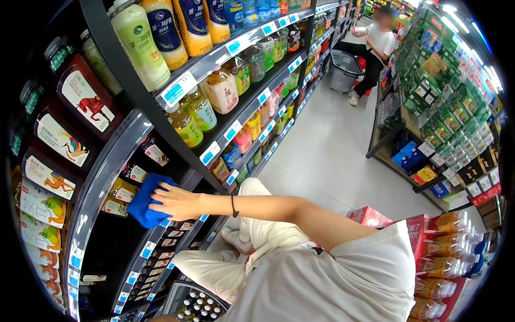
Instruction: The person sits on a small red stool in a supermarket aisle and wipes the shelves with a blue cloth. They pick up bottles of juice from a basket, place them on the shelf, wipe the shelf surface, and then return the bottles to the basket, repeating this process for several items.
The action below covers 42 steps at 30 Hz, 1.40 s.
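Note:
My right hand (173, 202) presses its fingers over a folded blue cloth (145, 199), held at the front of a shelf opening. The cloth touches or nearly touches small bottles with yellow contents (122, 190) standing just behind it. Dark juice bottles (155, 151) stand further along the same shelf. Below the cloth runs a shelf edge strip with price tags (148, 249). My left hand is out of view; only a sliver of skin shows at the bottom edge, near a grey basket (171, 300) of white-capped bottles (201, 308).
Large dark red bottles (86, 94) fill the shelf above, behind a curved clear guard (108, 161). A black upright post (161, 120) divides the shelving. Packed bottles (438, 267) are stacked at my right. Up the aisle a person (380, 40) sits beside another grey basket (344, 72).

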### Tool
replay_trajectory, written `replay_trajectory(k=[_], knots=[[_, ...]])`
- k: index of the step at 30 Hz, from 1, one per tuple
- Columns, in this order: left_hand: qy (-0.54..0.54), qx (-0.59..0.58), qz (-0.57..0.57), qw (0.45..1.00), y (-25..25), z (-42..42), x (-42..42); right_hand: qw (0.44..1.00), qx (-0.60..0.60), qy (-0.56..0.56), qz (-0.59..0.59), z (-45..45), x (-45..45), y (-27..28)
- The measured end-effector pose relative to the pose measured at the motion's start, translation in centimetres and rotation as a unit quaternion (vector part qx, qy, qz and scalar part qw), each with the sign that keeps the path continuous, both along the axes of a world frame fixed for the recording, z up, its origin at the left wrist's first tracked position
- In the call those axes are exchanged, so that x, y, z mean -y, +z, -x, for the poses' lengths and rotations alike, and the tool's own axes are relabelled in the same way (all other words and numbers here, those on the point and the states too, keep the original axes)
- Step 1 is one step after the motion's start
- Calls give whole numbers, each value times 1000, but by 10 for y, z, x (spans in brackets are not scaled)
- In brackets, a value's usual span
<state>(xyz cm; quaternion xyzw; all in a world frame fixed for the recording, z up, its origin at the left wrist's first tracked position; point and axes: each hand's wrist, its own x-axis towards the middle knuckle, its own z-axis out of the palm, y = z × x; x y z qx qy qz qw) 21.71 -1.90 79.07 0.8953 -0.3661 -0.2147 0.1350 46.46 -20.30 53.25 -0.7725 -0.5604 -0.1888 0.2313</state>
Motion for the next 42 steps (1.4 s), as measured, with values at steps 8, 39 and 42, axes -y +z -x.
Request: replay_trajectory(k=[8, 39, 42], knots=[[-115, 9, -20, 993, -4, -31, 47, 994, -60, -4, 87, -5, -29, -35], [548, 381, 96, 739, -216, -297, -1, 993, -29, -104, -38, -38, 21, -31], [515, 446, 108, 724, -208, -274, 15, 994, -42, -102, -14, -39, 24, -33]])
